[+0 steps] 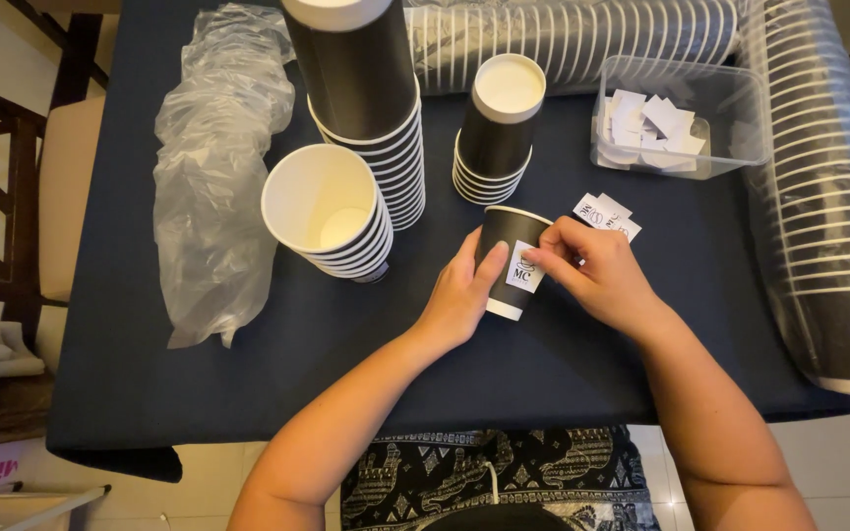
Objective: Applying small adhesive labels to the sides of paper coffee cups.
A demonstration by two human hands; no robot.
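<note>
Two hands met on one black paper cup point(510, 258) lying tilted near the middle of the dark bench point(248, 374). My left hand point(461, 295) wrapped its fingers around the cup's side, thumb along the wall, gripping it. My right hand point(597, 270) pressed a small white sticker point(524, 268) against the cup, its fingers pinched closed on the sticker's edge. Loose stickers point(605, 213) lay just beyond my right hand, and a clear plastic box point(730, 128) behind them held more white slips. A short stack of upside-down cups point(494, 133) stood behind the cup, a taller stack point(366, 98) left of that, and an upright stack with white insides point(327, 211) nearer me. Crumpled plastic sleeve wrap point(213, 187) lay at the left.
</note>
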